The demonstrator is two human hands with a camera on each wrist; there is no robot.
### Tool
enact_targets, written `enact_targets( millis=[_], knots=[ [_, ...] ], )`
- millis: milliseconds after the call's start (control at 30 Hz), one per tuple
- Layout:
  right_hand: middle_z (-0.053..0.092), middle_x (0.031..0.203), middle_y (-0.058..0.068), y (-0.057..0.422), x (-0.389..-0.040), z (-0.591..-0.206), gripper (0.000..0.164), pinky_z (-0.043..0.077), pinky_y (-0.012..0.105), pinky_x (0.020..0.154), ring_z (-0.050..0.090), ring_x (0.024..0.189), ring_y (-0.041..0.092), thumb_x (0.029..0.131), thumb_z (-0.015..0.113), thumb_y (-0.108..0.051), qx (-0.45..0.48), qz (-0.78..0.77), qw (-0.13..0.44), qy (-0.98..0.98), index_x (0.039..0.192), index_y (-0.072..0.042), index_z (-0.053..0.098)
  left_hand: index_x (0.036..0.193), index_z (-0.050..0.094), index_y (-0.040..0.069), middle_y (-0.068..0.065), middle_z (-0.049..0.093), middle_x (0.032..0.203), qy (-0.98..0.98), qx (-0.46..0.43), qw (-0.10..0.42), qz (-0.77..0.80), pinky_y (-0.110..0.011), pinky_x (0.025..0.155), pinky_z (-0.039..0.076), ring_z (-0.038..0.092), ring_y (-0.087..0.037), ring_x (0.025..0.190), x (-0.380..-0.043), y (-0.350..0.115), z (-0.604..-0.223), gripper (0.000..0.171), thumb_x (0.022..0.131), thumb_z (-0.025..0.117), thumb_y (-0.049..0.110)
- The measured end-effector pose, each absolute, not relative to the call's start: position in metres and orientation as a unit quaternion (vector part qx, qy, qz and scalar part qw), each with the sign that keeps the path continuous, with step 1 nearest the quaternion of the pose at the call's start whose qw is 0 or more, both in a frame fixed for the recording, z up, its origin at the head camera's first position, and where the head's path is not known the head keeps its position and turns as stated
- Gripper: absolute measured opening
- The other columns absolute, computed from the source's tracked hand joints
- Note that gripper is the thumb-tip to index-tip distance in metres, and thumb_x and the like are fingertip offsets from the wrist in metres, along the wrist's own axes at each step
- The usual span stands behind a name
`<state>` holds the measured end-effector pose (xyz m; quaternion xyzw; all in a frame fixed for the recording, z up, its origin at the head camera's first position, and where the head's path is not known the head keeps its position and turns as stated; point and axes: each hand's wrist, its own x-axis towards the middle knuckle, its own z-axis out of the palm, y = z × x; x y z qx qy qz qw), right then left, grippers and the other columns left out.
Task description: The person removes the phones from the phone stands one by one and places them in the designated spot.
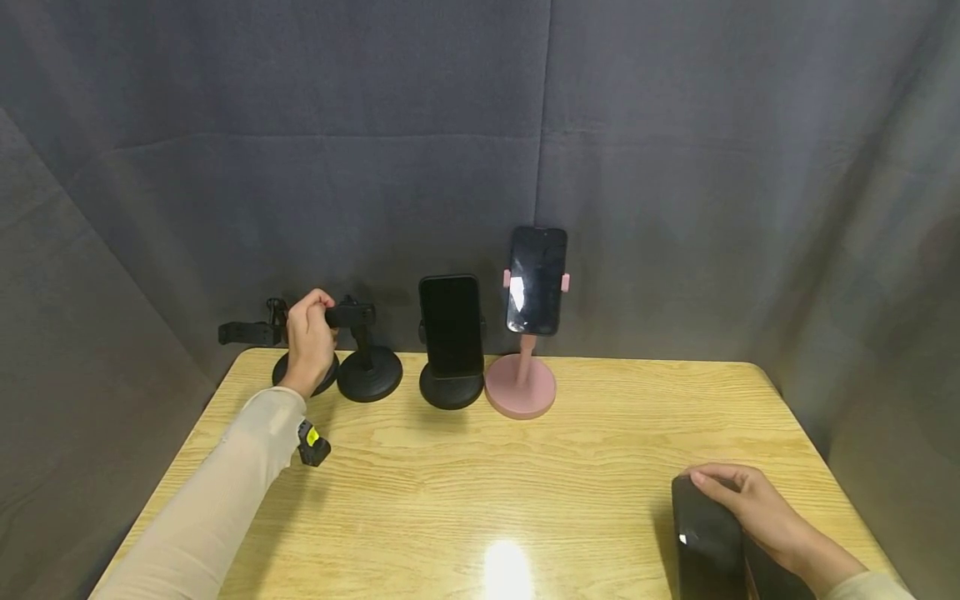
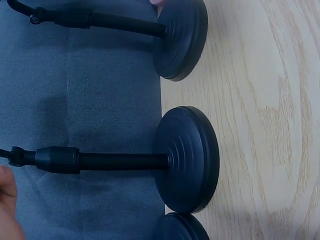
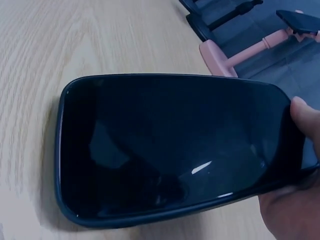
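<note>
My left hand [image 1: 310,337] grips the left end of the clamp [image 1: 350,315] on a black phone stand; its round base [image 1: 370,374] rests at the table's back edge. In the left wrist view, only part of that hand [image 2: 7,207] shows, beside the top of the stand's upright pole [image 2: 122,161]. At the front right, my right hand [image 1: 757,510] holds a black phone [image 1: 707,537] by its top end, thumb on the screen side. The phone's dark glossy screen [image 3: 175,145] fills much of the right wrist view, tilted over the table.
Another black stand with an empty clamp [image 1: 250,333] is at the far left, partly behind my left hand. Right of the gripped stand, a black stand carries a phone [image 1: 452,325], then a pink stand [image 1: 521,387] carries another phone [image 1: 537,279]. A dark flat object [image 1: 776,575] lies beneath my right wrist.
</note>
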<state>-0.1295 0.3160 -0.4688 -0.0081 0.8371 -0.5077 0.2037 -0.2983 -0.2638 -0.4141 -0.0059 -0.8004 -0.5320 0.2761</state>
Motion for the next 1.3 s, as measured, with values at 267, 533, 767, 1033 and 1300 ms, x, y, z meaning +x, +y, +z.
enact_targets(
  millis=[267, 533, 767, 1033, 1300],
  knots=[
    [0.052, 0.148, 0.013, 0.331, -0.134, -0.483, 0.046, 0.028, 0.075, 0.108, 0.044, 0.141, 0.024, 0.11, 0.041, -0.028, -0.036, -0.521, 0.242, 0.817, 0.139, 0.007, 0.053, 0.086, 0.057, 0.003, -0.007, 0.049, 0.065, -0.802, -0.008, 0.277, -0.53, -0.025, 0.047, 0.041, 0.045, -0.011, 0.047, -0.299, -0.267, -0.415, 0.036, 0.1, 0.025, 0.009],
    [0.061, 0.138, -0.006, 0.341, -0.14, -0.493, 0.04, 0.026, 0.076, 0.106, 0.045, 0.112, -0.02, 0.11, 0.041, -0.026, -0.059, -0.528, 0.266, 0.804, 0.135, -0.001, 0.059, 0.086, 0.058, 0.002, -0.007, 0.05, 0.067, -0.808, -0.013, 0.28, -0.519, -0.025, 0.049, 0.04, 0.046, -0.01, 0.048, -0.3, -0.271, -0.416, 0.035, 0.1, 0.026, 0.009],
    [0.066, 0.129, -0.012, 0.344, -0.14, -0.499, 0.04, 0.048, 0.045, 0.1, 0.05, 0.11, -0.018, 0.109, 0.047, -0.024, -0.074, -0.476, 0.231, 0.845, 0.134, 0.005, 0.059, 0.087, 0.059, 0.001, -0.009, 0.052, 0.069, -0.813, -0.015, 0.276, -0.512, -0.024, 0.048, 0.04, 0.046, -0.01, 0.049, -0.298, -0.272, -0.416, 0.036, 0.101, 0.027, 0.008],
    [0.064, 0.135, 0.018, 0.346, -0.136, -0.5, 0.037, 0.053, 0.052, 0.098, 0.048, 0.104, -0.022, 0.108, 0.049, -0.022, -0.086, -0.442, 0.198, 0.871, 0.13, 0.004, 0.063, 0.089, 0.059, 0.0, -0.013, 0.055, 0.074, -0.816, -0.017, 0.276, -0.507, -0.023, 0.05, 0.042, 0.049, -0.012, 0.051, -0.296, -0.271, -0.416, 0.037, 0.102, 0.025, 0.009],
    [0.073, 0.115, -0.013, 0.348, -0.139, -0.516, 0.024, 0.049, 0.013, 0.08, 0.057, 0.105, -0.015, 0.103, 0.055, -0.008, -0.181, -0.44, 0.144, 0.868, 0.115, 0.007, 0.07, 0.088, 0.059, 0.0, -0.014, 0.056, 0.077, -0.818, -0.014, 0.28, -0.502, -0.022, 0.057, 0.041, 0.05, -0.011, 0.057, -0.296, -0.27, -0.415, 0.037, 0.102, 0.026, 0.009]
  ],
)
